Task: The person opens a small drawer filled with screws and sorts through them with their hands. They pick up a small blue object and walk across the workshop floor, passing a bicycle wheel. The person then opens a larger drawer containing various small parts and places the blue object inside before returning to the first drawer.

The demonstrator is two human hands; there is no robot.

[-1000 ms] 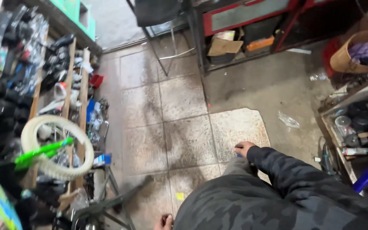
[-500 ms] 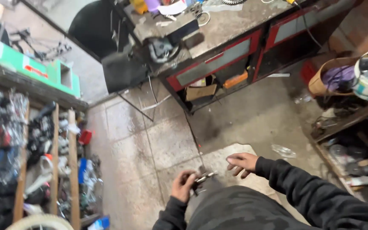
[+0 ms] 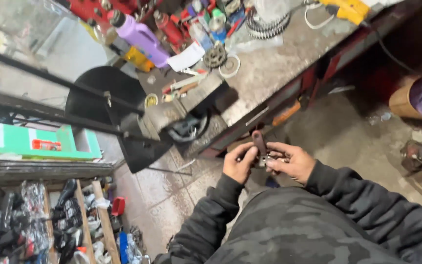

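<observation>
Both hands meet near the workbench (image 3: 279, 73) edge: the left hand (image 3: 239, 164) grasps a dark-handled tool (image 3: 259, 142), the right hand (image 3: 291, 161) pinches a small metal part (image 3: 271, 159) against it. Fitting looks underway, unfinished.

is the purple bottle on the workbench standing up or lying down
Lying down, or at least steeply tipped: the purple bottle rests lengthwise among the clutter on the workbench, its dark cap pointing sideways.

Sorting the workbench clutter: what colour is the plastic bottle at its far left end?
Lilac, with a black cap; the plastic bottle shows in the head view.
</observation>
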